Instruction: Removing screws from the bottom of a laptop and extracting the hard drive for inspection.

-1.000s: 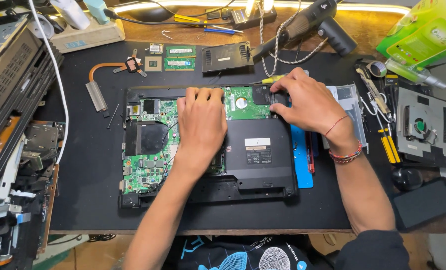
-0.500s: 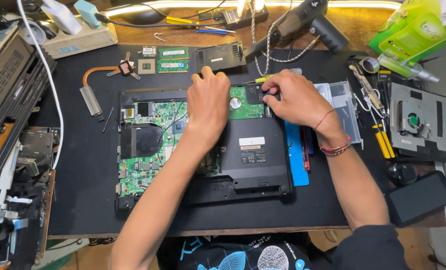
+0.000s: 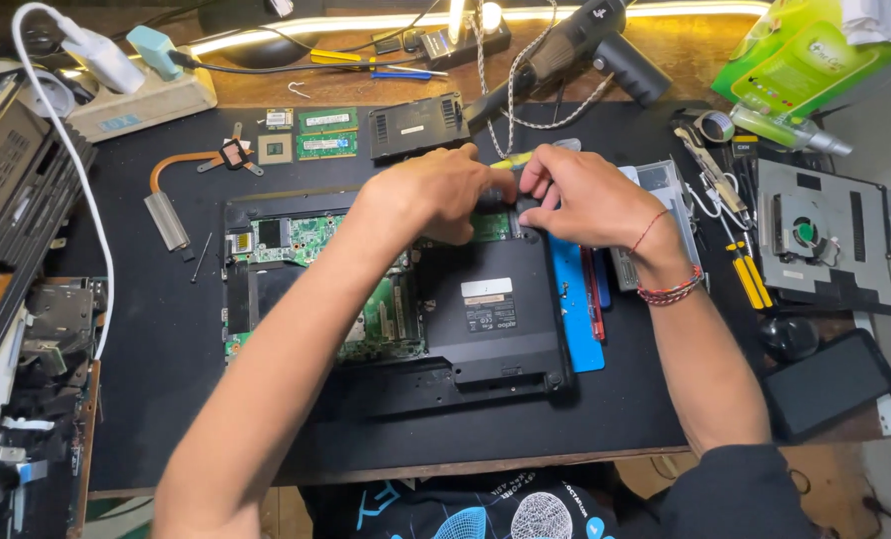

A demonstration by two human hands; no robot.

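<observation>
Fingertips (image 3: 505, 190) of both hands pinch together at the upper edge of an opened black laptop chassis (image 3: 485, 329), where its green circuit board (image 3: 365, 309) lies exposed on a black work mat (image 3: 166, 399). The left hand (image 3: 430, 195) curls over the board's top right corner; the right hand (image 3: 590, 200) meets it there, thumb and forefinger closed on something too small to make out. A yellow-handled screwdriver (image 3: 510, 160) lies just behind the knuckles, and a blue plastic pry tool (image 3: 575, 299) sits beside the chassis. Loose green memory sticks (image 3: 327, 133) rest well apart, near a copper heat pipe (image 3: 181, 170). A slip here could likely scratch the board or tear a fine connector, should the pinch pull sideways.
</observation>
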